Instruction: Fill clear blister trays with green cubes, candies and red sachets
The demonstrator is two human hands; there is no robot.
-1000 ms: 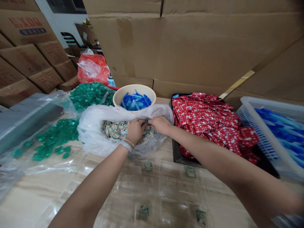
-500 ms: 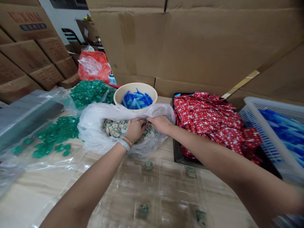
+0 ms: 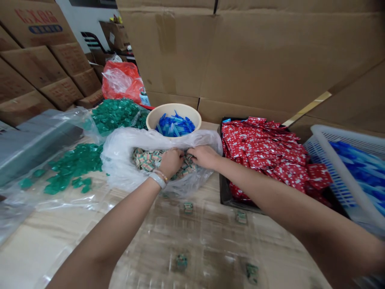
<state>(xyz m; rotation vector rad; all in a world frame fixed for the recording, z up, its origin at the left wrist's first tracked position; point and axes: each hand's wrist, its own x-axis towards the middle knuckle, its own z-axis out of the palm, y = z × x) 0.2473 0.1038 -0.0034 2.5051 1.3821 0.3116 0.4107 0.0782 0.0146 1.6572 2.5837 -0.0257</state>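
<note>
The white plastic bag (image 3: pixel 126 160) lies with its mouth open upward, its long axis running left to right. Both the left hand (image 3: pixel 171 161) and right hand (image 3: pixel 204 156) are inside it, fingers curled into the small wrapped packets (image 3: pixel 147 160); their grasp is hidden.

red packets (image 3: pixel 264 148), green candies (image 3: pixel 75 164)

The table (image 3: pixel 36 249) is pale wood with clear plastic over it; on it lie a white bag (image 3: pixel 126 160) of small packets, loose green pieces (image 3: pixel 72 164), a cream bowl (image 3: pixel 156 116), a black tray (image 3: pixel 228 196) of red packets, a white basket (image 3: pixel 337 176), and a few small packets (image 3: pixel 188 207) alone.
</note>
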